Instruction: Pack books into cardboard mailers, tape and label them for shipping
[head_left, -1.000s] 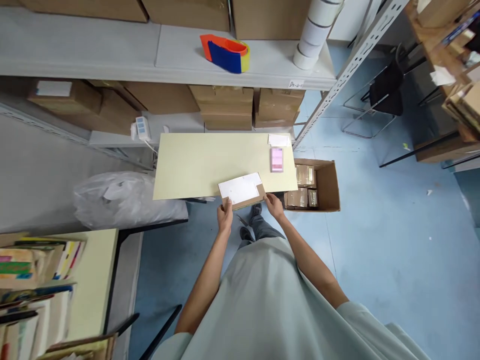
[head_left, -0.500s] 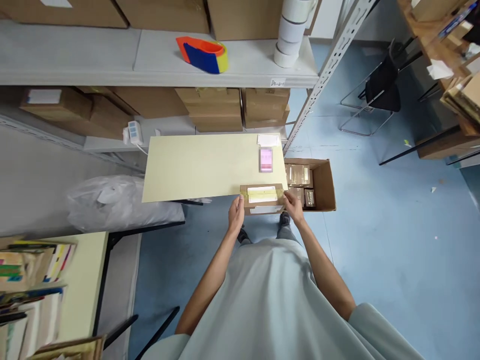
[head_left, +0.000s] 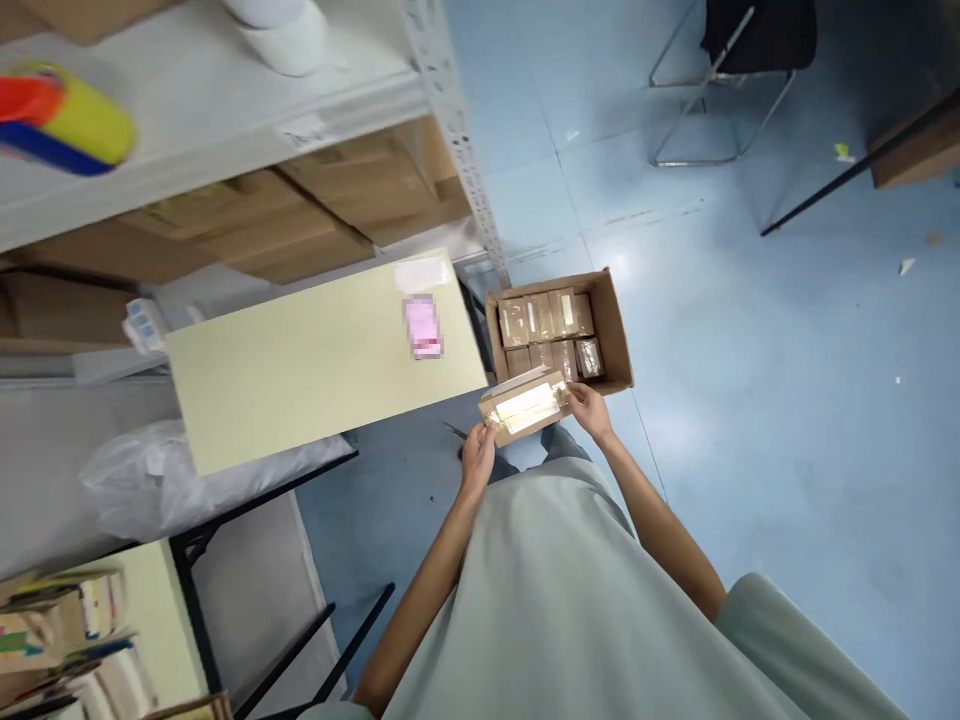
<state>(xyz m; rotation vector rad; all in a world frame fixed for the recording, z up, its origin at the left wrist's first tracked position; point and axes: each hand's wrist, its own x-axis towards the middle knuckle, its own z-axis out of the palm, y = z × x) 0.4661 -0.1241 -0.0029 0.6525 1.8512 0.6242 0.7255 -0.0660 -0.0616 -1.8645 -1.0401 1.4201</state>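
Observation:
Between my two hands is a small taped cardboard box (head_left: 528,408) with a white label on its face. My left hand (head_left: 478,456) grips its left end and my right hand (head_left: 589,408) its right end, fingers closed on the cardboard. The box is tilted, held in the air in front of my body. Just beyond it on the floor stands a larger open carton (head_left: 619,335), holding several small taped boxes (head_left: 540,318) in rows.
To the left is a pale yellow tabletop (head_left: 322,365) bearing a blurred pink item (head_left: 424,326) and a white paper (head_left: 421,273). Shelving with an upright post (head_left: 454,130) stands behind. A black chair (head_left: 757,40) is at the upper right.
My view has turned to the right. The held box has left the table's front edge and is now nearer the open carton, tilted, with both hands still on it.

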